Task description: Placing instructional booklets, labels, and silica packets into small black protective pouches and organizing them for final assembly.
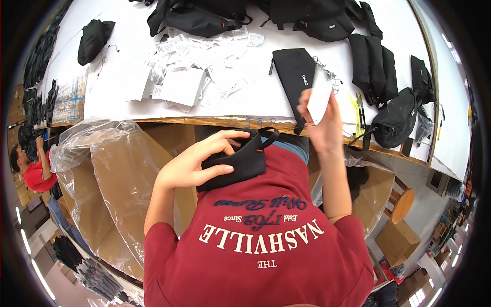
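Note:
My left hand grips a small black fabric pouch against my body, just below the table's front edge. Its fingers reach over the pouch's upper edge, with the thumb on the near side. A short strap loop with an orange tab sticks out of the pouch's right end. In my raised right hand a blank-looking white hang tag is pinched between the fingers. A thin dark string runs leftward from near that hand. Behind it, a flat black zip pouch lies on the table, beside a small tangle of strings.
Loose white tags and a stack of white cards cover the table's middle. Black bags line the far side, and more black pouches lie at right. Plastic-lined cartons stand below the edge. Another person in red is at far left.

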Available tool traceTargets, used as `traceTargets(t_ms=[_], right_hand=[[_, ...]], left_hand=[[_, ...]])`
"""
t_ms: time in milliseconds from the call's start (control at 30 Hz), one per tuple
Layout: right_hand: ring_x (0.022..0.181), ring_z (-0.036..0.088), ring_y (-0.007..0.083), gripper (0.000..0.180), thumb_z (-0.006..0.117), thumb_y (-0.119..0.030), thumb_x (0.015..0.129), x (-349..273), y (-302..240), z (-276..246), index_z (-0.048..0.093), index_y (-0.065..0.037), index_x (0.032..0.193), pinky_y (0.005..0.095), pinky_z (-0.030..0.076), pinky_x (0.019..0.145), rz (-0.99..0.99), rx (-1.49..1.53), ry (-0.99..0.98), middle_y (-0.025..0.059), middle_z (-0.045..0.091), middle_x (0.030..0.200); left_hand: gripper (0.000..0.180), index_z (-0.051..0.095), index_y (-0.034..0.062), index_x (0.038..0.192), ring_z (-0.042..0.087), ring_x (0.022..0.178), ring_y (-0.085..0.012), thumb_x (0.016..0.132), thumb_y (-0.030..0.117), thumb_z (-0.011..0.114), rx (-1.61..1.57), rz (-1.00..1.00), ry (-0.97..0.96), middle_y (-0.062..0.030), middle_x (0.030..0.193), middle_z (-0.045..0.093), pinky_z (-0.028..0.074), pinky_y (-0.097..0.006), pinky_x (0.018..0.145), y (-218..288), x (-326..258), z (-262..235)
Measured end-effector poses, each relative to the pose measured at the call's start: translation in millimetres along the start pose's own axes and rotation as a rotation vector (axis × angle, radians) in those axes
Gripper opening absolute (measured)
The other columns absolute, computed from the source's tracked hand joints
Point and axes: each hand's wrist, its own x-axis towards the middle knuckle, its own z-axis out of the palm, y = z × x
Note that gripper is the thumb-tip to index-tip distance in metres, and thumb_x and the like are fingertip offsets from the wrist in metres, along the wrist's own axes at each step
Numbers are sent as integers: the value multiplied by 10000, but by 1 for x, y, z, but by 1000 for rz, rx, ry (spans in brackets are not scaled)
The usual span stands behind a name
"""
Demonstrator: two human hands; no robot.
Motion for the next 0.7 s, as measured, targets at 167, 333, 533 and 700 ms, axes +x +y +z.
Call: traceTargets(t_ms=[167, 333, 533, 700], right_hand=[[811, 643, 86, 342, 529, -386, 950, 12, 39, 35, 601, -65, 1044, 255, 551, 680, -52, -186, -77, 20, 643, 912], [575, 257, -20, 309, 569, -223, 965, 33, 42, 47, 412, -117, 721, 179, 191, 481, -532, -403, -88, -120, 373, 663], [541, 252, -14, 250, 713, -138, 858, 31, -10, 26, 566, -59, 672, 206, 155, 477, -650, -581, 43, -126, 388, 587], [511, 358, 4, 90, 749, -66, 778, -12, -30, 57, 699, -15, 724, 203, 255, 459, -782, -1045, -225, -79, 473, 537]], left_hand=[[140, 540, 26, 905, 471, 1226, -294, 832, 92, 640, 37, 27, -47, -165, 1411, 403, 390, -391, 977, 2, 1, 1], [140, 578, 9, 905, 547, 1145, -272, 833, 101, 656, -4, 48, 24, -174, 1299, 521, 419, -382, 947, 6, 1, 6], [191, 612, -1, 983, 647, 802, -225, 822, 88, 664, 211, -282, 298, -105, 886, 658, 498, -308, 713, 17, -19, -8], [164, 630, 35, 920, 621, 952, -240, 764, 49, 681, 558, 36, 268, -114, 1098, 613, 502, -345, 791, 14, 7, -1]])
